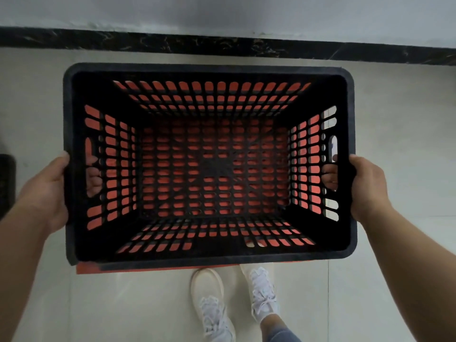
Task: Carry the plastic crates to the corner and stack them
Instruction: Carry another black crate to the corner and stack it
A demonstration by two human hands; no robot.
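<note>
A black slotted plastic crate (209, 257) fills the middle of the head view, seen from straight above. My left hand (50, 191) grips its left end, fingers curled through the handle slot. My right hand (367, 186) grips the right end the same way. Under it lies a red crate (88, 269); its red shows through the black crate's slots and as a strip below the near left rim. Whether the black crate rests in the red one or hangs just above it, I cannot tell.
A white wall with a black marble skirting (222, 45) runs along the far side, close behind the crates. The floor is pale tile. My two white shoes (212, 299) stand just in front of the crates. A dark object (6, 178) shows at the left edge.
</note>
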